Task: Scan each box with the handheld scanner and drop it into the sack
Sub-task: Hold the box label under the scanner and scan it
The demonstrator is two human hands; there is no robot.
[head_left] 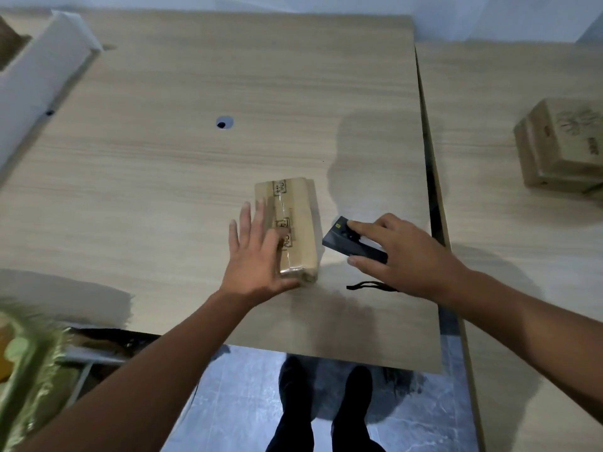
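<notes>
A small taped cardboard box (295,210) lies on the wooden table (163,190) near its front edge. My left hand (254,256) lies over the box's left side with fingers spread and straight. To its right sits the dark handheld scanner (346,238), its black wrist cord (368,286) trailing on the table. My right hand (391,252) holds the scanner, fingers on its top and thumb against its near side. A greenish sack (26,363) shows blurred at the lower left, below the table edge.
More cardboard boxes (561,145) are stacked on a second table at the right, across a narrow gap (434,197). A white board (39,83) leans at the far left. A cable hole (224,123) is in the tabletop. My feet (326,402) stand on the floor below.
</notes>
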